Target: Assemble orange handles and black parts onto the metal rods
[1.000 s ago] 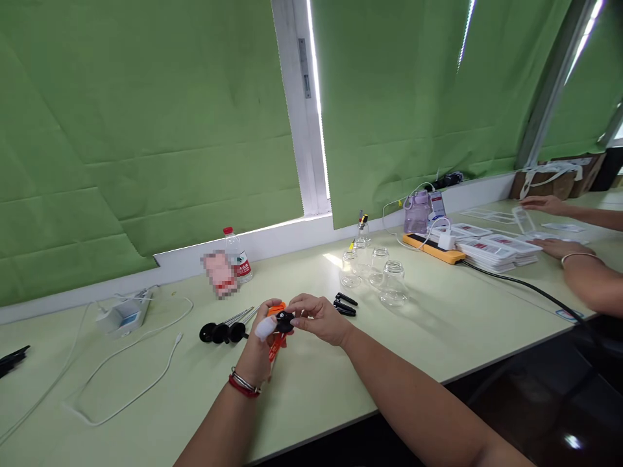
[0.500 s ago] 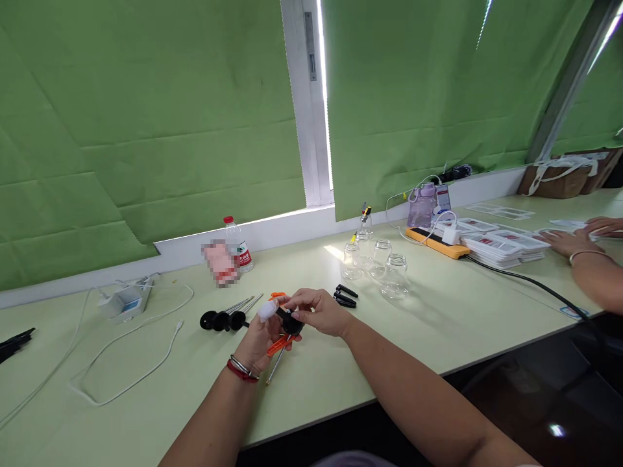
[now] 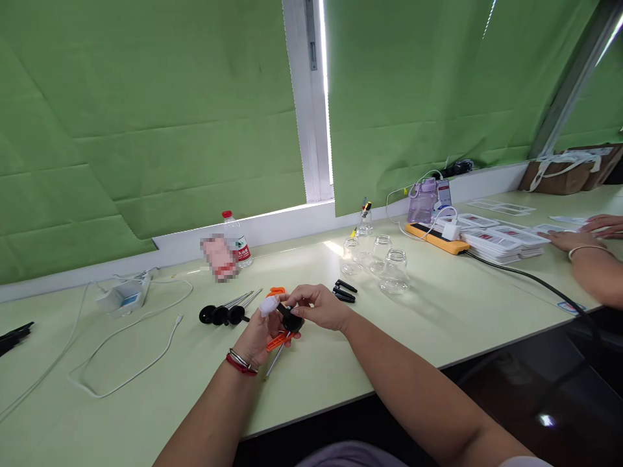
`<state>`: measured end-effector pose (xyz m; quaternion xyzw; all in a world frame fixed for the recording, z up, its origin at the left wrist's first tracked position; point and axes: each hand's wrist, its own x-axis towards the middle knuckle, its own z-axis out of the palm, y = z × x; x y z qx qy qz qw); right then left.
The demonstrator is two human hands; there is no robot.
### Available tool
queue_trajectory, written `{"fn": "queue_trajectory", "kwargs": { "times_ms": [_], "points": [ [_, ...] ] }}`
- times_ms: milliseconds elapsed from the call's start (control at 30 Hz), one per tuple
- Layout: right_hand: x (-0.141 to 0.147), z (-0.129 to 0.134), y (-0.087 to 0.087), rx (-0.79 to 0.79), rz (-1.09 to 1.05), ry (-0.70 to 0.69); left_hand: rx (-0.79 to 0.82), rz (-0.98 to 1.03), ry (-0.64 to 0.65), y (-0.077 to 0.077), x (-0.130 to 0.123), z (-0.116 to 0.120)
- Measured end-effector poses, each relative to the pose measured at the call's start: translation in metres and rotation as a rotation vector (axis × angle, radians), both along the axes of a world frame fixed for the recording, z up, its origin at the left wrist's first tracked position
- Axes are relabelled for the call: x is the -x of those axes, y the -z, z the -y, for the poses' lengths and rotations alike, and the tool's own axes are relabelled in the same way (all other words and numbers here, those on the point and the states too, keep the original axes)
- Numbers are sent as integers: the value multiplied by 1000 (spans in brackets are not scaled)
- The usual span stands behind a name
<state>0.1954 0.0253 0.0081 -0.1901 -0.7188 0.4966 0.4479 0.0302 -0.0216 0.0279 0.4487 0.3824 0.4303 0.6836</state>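
Note:
My left hand point(image 3: 263, 329) is closed around a round black lid with a metal rod point(image 3: 293, 322); an orange plastic piece point(image 3: 279, 341) shows along its fingers. White wrapping covers the left thumb. From above and the right, my right hand point(image 3: 315, 306) pinches at the black part on top of the lid; the fingertips partly hide it. The thin rod points down toward the table edge. Left of my hands lie several similar black lids with rods point(image 3: 221, 315). Another orange piece point(image 3: 277, 291) is just behind my hands, and black handle-like pieces point(image 3: 344, 291) lie to the right.
Glass jars point(image 3: 394, 272) stand back right, one holding pens. Beyond them are an orange power strip point(image 3: 435, 239), a purple bottle point(image 3: 422, 202) and stacked cards point(image 3: 506, 245). A co-worker's hands point(image 3: 574, 240) are far right. A water bottle point(image 3: 242, 250) and white cable point(image 3: 131, 388) are left.
The view has shifted slightly. Both hands keep the same hold on the black lid, with only a tiny shift of the fingers.

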Motion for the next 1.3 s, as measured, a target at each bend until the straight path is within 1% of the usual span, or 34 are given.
{"fn": "queue_trajectory", "kwargs": {
  "times_ms": [267,433,600,733,900,1100,1200,1300],
  "points": [
    [0,0,-1,20,13,4,41,-35,34,-2,1,3],
    [0,1,-2,51,7,-10,77,-35,128,-6,1,2],
    [0,2,0,128,-30,-81,126,-29,239,-10,4,3],
    [-2,0,2,179,20,-155,125,-49,298,-7,7,3],
    [-3,-3,6,193,69,-210,141,-62,362,-4,11,2],
    [-3,-7,10,182,44,-249,175,-89,344,-7,10,2],
    [-5,-8,10,198,46,-259,193,-94,327,-8,9,1],
    [-6,-8,9,180,69,-255,191,-90,318,-8,8,1]
  ]
}}
